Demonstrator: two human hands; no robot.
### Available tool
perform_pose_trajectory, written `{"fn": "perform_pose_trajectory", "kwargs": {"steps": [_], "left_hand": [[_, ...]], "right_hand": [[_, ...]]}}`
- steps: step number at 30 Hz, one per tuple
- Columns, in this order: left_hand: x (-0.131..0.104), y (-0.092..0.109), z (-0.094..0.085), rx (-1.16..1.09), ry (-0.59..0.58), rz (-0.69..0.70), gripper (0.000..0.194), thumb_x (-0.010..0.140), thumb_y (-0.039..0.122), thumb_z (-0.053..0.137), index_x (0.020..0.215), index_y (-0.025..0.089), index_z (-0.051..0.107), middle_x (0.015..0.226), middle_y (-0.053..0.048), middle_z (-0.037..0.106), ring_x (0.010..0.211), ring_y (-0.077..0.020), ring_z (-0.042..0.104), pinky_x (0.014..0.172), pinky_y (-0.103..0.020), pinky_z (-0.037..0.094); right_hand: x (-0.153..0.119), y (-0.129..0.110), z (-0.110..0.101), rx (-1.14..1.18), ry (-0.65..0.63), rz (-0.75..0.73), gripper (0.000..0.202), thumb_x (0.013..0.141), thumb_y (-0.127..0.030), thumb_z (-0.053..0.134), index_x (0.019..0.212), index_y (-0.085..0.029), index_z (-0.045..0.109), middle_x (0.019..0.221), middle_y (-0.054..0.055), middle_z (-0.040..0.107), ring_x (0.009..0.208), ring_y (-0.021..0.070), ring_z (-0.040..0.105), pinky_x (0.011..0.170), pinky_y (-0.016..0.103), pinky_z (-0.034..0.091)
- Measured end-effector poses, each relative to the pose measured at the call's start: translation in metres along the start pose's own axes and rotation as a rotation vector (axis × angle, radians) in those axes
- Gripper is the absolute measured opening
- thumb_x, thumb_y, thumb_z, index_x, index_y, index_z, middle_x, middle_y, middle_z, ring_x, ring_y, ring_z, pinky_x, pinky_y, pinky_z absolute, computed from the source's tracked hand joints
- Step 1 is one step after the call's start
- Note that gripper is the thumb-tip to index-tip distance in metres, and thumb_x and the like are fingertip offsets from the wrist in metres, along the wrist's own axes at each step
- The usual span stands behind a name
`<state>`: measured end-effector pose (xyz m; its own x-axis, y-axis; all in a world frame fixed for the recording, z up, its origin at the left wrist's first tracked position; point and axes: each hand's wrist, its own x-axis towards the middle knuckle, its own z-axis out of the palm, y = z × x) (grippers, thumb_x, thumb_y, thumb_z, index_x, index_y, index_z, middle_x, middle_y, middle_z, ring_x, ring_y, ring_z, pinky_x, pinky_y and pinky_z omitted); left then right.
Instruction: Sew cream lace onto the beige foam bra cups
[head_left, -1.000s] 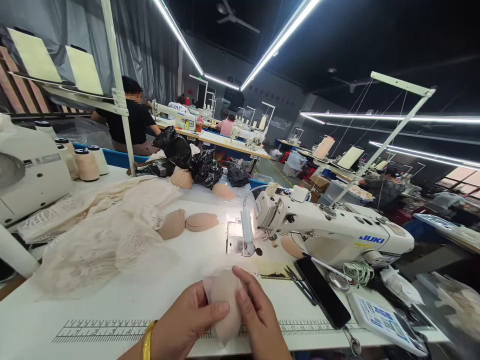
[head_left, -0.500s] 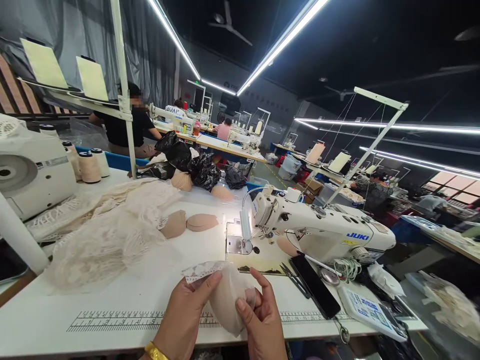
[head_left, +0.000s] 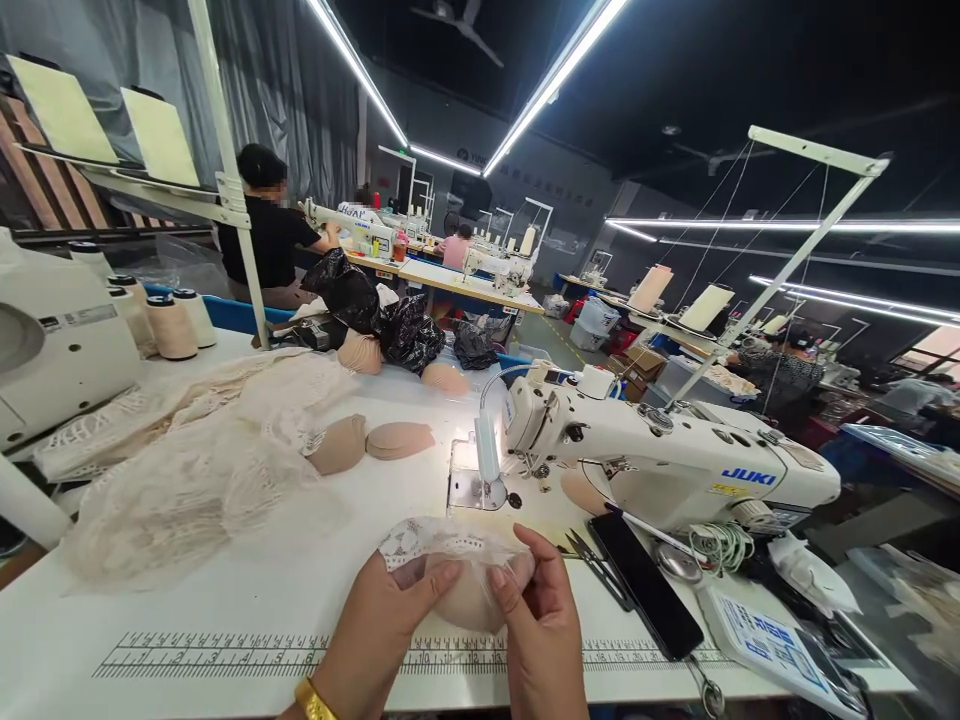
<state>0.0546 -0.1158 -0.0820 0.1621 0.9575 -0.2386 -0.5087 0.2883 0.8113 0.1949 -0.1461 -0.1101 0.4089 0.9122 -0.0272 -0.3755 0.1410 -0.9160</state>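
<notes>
Between my hands is a beige bra cup (head_left: 471,598) with sheer white lace (head_left: 427,537) over its upper side. My left hand (head_left: 382,620) pinches the left edge, thumb on top and fingers hidden underneath. On the other side my right hand (head_left: 541,610) grips the fabric between thumb and fingers, its index finger raised along the edge. The cup is held above the table's front part, just short of the lit needle plate of the sewing machine (head_left: 592,430). More beige cups (head_left: 401,440) lie left of the needle.
A heap of lace fabric (head_left: 187,480) covers the table's left side. Thread snips (head_left: 600,565), a black phone (head_left: 646,585) and a white-and-blue box (head_left: 772,640) lie at right. Thread cones (head_left: 171,328) and black plastic bags (head_left: 409,330) stand behind. A co-worker (head_left: 266,230) sits beyond.
My hands have turned the cup from upright to lying sideways, and the lace now spreads across its top between both thumbs. The view has shifted slightly.
</notes>
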Motion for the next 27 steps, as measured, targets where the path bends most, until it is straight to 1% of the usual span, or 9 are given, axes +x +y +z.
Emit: {"fn": "perform_pose_trajectory", "kwargs": {"steps": [3, 7, 9, 12, 14, 17, 20, 22, 27], "left_hand": [[-0.001, 0.001, 0.002, 0.024, 0.013, -0.007, 0.057, 0.057, 0.034, 0.102, 0.108, 0.021, 0.082, 0.111, -0.011, 0.084, 0.105, -0.0377, 0.078, 0.092, -0.046, 0.064], [-0.009, 0.003, 0.005, 0.059, -0.040, -0.035, 0.055, 0.054, 0.029, 0.103, 0.105, 0.022, 0.084, 0.111, -0.011, 0.083, 0.105, -0.0403, 0.077, 0.091, -0.048, 0.063], [-0.012, 0.004, 0.004, 0.054, -0.126, -0.093, 0.056, 0.054, 0.029, 0.103, 0.106, 0.022, 0.085, 0.110, -0.013, 0.083, 0.105, -0.0413, 0.077, 0.094, -0.051, 0.061], [-0.013, 0.007, -0.002, -0.029, -0.292, -0.141, 0.057, 0.062, 0.034, 0.101, 0.116, 0.022, 0.083, 0.117, -0.014, 0.081, 0.117, -0.0406, 0.073, 0.103, -0.051, 0.058], [-0.010, 0.011, -0.006, -0.062, -0.332, -0.157, 0.056, 0.067, 0.035, 0.099, 0.118, 0.021, 0.082, 0.122, -0.014, 0.080, 0.121, -0.0396, 0.071, 0.106, -0.050, 0.056], [-0.005, 0.015, -0.008, -0.049, -0.259, -0.180, 0.051, 0.068, 0.040, 0.098, 0.111, 0.019, 0.084, 0.119, -0.016, 0.081, 0.117, -0.0393, 0.072, 0.102, -0.049, 0.058], [-0.001, 0.016, -0.004, -0.074, -0.111, -0.137, 0.047, 0.066, 0.044, 0.098, 0.103, 0.017, 0.085, 0.113, -0.015, 0.082, 0.115, -0.0382, 0.072, 0.095, -0.044, 0.061], [0.000, 0.015, -0.002, -0.105, -0.030, -0.091, 0.046, 0.063, 0.041, 0.100, 0.100, 0.016, 0.085, 0.110, -0.014, 0.083, 0.114, -0.0380, 0.072, 0.091, -0.040, 0.062], [-0.002, 0.011, 0.001, -0.118, -0.006, -0.053, 0.050, 0.063, 0.043, 0.100, 0.102, 0.016, 0.085, 0.112, -0.013, 0.082, 0.113, -0.0366, 0.072, 0.084, -0.036, 0.063]], "right_hand": [[-0.004, -0.002, -0.001, 0.011, -0.052, -0.020, 0.060, 0.076, -0.049, 0.094, 0.125, -0.028, 0.066, 0.114, 0.005, 0.074, 0.103, 0.0238, 0.071, 0.096, 0.039, 0.058], [-0.002, -0.004, -0.006, 0.097, -0.160, 0.044, 0.069, 0.075, -0.050, 0.094, 0.133, -0.029, 0.063, 0.106, 0.006, 0.076, 0.093, 0.0279, 0.074, 0.085, 0.045, 0.062], [0.003, -0.005, -0.010, 0.121, -0.160, 0.094, 0.068, 0.076, -0.052, 0.092, 0.134, -0.030, 0.063, 0.106, 0.006, 0.076, 0.088, 0.0270, 0.075, 0.079, 0.043, 0.062], [0.009, -0.006, -0.016, 0.098, -0.172, 0.182, 0.057, 0.080, -0.058, 0.088, 0.126, -0.029, 0.068, 0.105, 0.006, 0.077, 0.082, 0.0260, 0.075, 0.076, 0.041, 0.061], [0.008, -0.005, -0.019, 0.095, -0.221, 0.225, 0.060, 0.081, -0.067, 0.082, 0.126, -0.029, 0.069, 0.104, 0.008, 0.078, 0.082, 0.0277, 0.074, 0.075, 0.042, 0.060], [0.001, 0.000, -0.021, 0.110, -0.278, 0.242, 0.076, 0.077, -0.068, 0.086, 0.138, -0.031, 0.063, 0.103, 0.008, 0.078, 0.085, 0.0295, 0.075, 0.076, 0.043, 0.059], [-0.004, 0.005, -0.018, 0.116, -0.253, 0.221, 0.087, 0.069, -0.052, 0.097, 0.143, -0.033, 0.057, 0.101, 0.006, 0.078, 0.088, 0.0283, 0.075, 0.080, 0.042, 0.059], [-0.005, 0.008, -0.015, 0.115, -0.223, 0.202, 0.086, 0.067, -0.047, 0.099, 0.140, -0.032, 0.057, 0.096, 0.004, 0.078, 0.089, 0.0273, 0.075, 0.083, 0.042, 0.059], [-0.004, 0.010, -0.009, 0.128, -0.220, 0.193, 0.087, 0.069, -0.046, 0.098, 0.142, -0.032, 0.053, 0.098, 0.004, 0.078, 0.090, 0.0261, 0.075, 0.087, 0.043, 0.058]]}}
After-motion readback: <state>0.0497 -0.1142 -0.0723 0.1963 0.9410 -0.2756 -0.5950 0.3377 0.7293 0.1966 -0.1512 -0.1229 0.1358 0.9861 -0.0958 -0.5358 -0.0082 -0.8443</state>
